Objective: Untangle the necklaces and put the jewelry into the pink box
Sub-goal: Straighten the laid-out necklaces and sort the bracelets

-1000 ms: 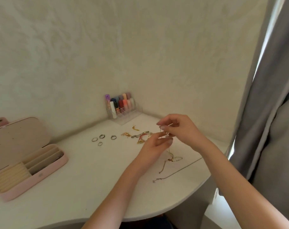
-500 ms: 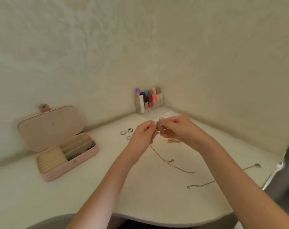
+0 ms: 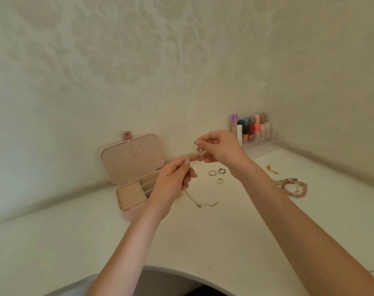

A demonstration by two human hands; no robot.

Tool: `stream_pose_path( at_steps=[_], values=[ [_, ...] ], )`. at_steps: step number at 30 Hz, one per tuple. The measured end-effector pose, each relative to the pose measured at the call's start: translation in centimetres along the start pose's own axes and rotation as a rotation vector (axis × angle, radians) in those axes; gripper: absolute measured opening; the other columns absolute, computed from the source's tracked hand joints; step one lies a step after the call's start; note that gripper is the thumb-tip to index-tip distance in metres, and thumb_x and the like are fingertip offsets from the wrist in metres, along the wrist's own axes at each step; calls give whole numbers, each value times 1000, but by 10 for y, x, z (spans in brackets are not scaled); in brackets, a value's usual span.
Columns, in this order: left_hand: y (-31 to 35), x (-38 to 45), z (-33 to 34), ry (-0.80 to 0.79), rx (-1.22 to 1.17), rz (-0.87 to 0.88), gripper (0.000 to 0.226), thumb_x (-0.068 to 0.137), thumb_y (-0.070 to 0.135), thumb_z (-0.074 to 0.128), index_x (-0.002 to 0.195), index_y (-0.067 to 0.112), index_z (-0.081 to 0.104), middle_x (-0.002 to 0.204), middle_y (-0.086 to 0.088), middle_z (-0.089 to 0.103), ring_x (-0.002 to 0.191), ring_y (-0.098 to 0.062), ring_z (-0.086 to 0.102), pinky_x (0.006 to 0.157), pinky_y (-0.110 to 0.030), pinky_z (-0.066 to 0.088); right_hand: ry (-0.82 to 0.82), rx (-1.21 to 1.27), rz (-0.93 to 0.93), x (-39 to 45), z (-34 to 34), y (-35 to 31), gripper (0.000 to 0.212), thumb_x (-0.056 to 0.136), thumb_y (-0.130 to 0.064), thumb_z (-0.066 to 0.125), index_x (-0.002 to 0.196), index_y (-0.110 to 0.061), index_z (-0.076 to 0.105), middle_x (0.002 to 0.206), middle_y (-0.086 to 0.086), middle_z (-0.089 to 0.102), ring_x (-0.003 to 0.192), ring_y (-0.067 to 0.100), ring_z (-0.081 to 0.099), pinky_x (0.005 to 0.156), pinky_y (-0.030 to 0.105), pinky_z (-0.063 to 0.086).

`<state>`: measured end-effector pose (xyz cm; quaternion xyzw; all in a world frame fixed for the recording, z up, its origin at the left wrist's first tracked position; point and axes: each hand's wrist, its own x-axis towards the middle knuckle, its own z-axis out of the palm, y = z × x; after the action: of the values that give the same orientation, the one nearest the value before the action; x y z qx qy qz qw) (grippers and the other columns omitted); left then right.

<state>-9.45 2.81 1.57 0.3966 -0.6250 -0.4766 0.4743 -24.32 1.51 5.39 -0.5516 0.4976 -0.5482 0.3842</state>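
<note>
Above white desk [image 3: 203, 242], both hands' fingers pinching one gold necklace [image 3: 194, 198], three rings [image 3: 219, 175]

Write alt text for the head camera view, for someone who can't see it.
Two hands hold a thin gold necklace above a white table: the left hand and right hand each pinch it. An open pink box lies left; three rings lie beyond.

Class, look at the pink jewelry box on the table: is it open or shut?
Open. The pink box has its lid tipped back and standing up, so the ring rolls and compartments show.
</note>
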Motion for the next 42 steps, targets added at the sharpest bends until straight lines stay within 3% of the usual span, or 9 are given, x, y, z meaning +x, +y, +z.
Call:
stream_pose_path(
  at_steps=[5,12,14,21,33,38,42],
  values=[
    [-4,-8,-32,28,56,-49,25,99,8,42,99,11,66,58,11,58,54,-7,41,51,-14,34,38,124,-31,27,30,-8,13,88,-1,62,98,7,64,72,10,60,44,8,61,45,18,51],
    [-12,-13,-68,41,154,-171,22,95,0,48,83,5,65,69,-1,66,60,-8,59,59,-14,49,0,307,-184,39,52,-20,12,85,9,61,95,5,66,77,12,55,57,11,63,63,19,56],
    [-10,-11,-75,95,169,-158,20,94,0,51,82,6,65,72,-3,67,63,-12,63,62,-17,54,-29,344,-214,38,53,-24,14,85,10,61,96,5,67,81,14,54,59,12,63,64,17,55],
    [8,-1,-86,275,156,-58,13,93,2,53,89,4,65,75,-5,70,61,-5,68,57,-15,53,-76,375,-262,32,56,-33,20,83,14,60,97,3,68,79,10,54,68,14,60,73,18,56],
    [8,3,-88,282,160,-20,14,94,1,51,93,2,65,77,-7,70,64,-6,69,59,-15,53,-129,336,-239,29,60,-28,17,83,10,62,94,0,69,85,12,53,77,18,59,72,16,55],
    [-8,1,-90,220,262,-81,21,92,-1,53,82,11,66,66,4,71,66,-9,68,60,-16,54,-182,283,-197,31,67,-18,17,83,11,62,89,-3,69,86,13,51,75,16,55,74,20,57],
    [-25,-2,-92,162,604,-69,26,87,-5,56,85,19,67,77,5,70,84,-18,67,70,-13,48,-223,229,-140,29,77,-6,15,82,12,62,94,3,69,83,14,58,77,17,58,71,18,57]
  ],
)
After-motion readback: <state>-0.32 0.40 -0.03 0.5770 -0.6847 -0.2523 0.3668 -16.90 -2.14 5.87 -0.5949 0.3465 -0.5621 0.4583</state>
